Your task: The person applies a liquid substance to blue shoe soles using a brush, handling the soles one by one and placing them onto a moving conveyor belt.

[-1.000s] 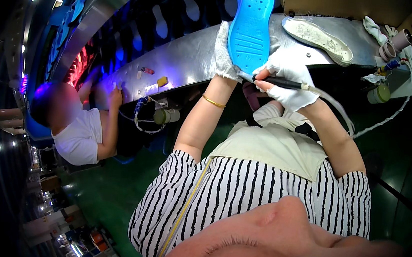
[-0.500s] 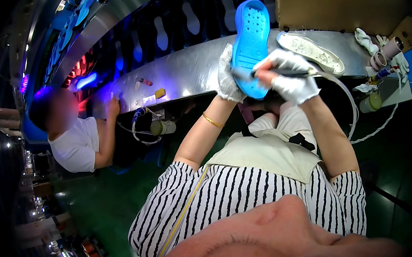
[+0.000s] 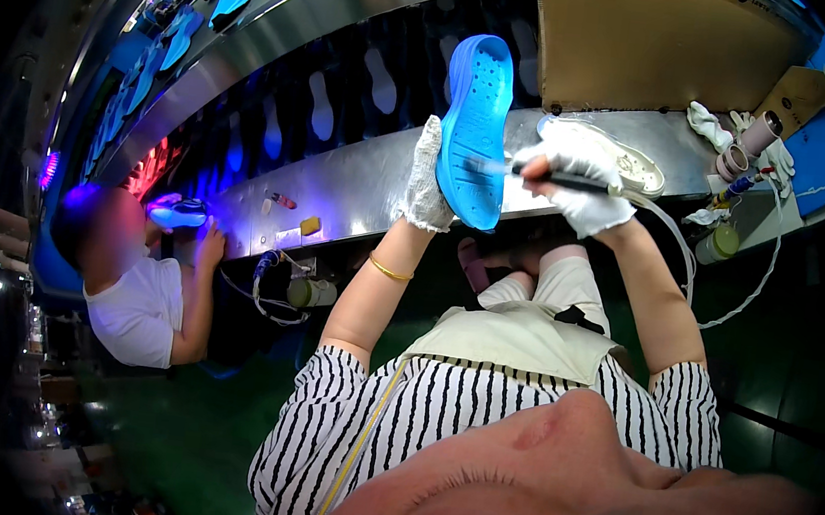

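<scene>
Upright above the bench edge, a blue foam shoe sole (image 3: 480, 114) has small holes in its upper part and ridges lower down. My left hand (image 3: 426, 184), in a white knit glove, is closed around its left side wall. In my gloved right hand (image 3: 593, 214), bare fingertips pinch the dark handle of a brush (image 3: 583, 183) with a pale hose running from its rear. The blurred bristles lie over the lower half of the sole's inner face, from its right edge. Behind my right hand, a white shoe sole (image 3: 637, 167) rests on the bench.
The metal bench (image 3: 358, 202) runs along a dark conveyor carrying shoe parts (image 3: 320, 107). A cardboard box (image 3: 655, 52) stands behind. Gloves (image 3: 710, 126), pinkish rolls (image 3: 764, 130) and a greenish jar (image 3: 717, 245) are at right. A co-worker (image 3: 142, 299) at left holds a blue-lit shoe part.
The blue sole has turned slightly, showing more of its left side wall. The brush remains across its lower half. The co-worker's hands have come up around a blue-lit shoe part. The view has shifted.
</scene>
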